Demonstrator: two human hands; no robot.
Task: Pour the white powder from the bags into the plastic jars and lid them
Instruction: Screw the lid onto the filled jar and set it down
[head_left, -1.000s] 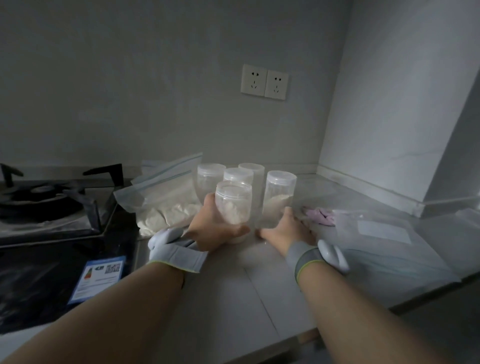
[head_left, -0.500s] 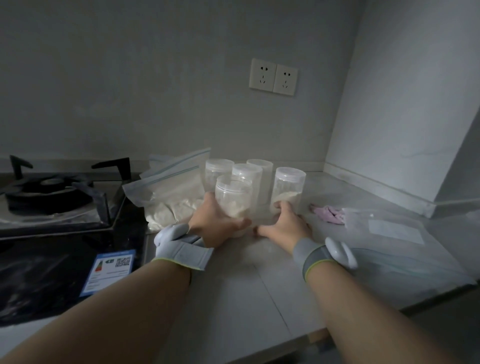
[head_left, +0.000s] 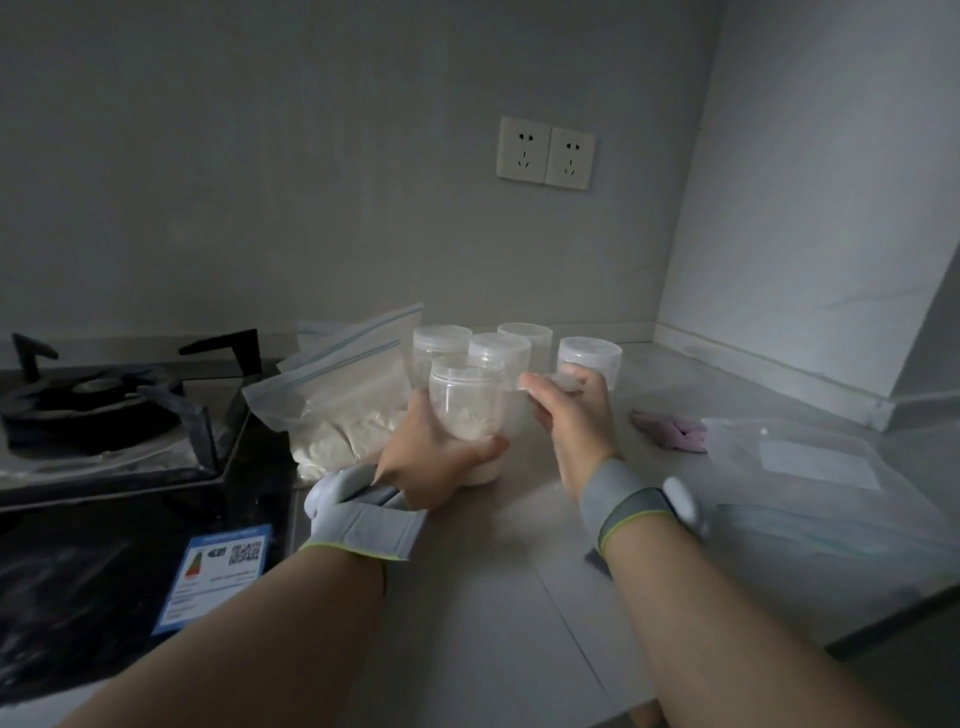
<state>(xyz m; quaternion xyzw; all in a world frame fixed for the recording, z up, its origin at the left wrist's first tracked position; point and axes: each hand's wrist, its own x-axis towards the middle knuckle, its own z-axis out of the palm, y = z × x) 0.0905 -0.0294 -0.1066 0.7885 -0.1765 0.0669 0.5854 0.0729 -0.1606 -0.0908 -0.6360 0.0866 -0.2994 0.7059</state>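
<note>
A: What changed?
B: The right hand has left the right jar and come up beside the front jar. Fingers bent; can't tell if it holds anything. The left hand is still wrapped round the front jar, low at the table.
A: Meaning?
B: Probably lid work on that jar. The bag still has powder, so there's more to pour.

1. We find the front jar before four jars on the counter.
2. Left of them lie the bags, with the stove farther left.
3. Right of them lies a cloth.
</note>
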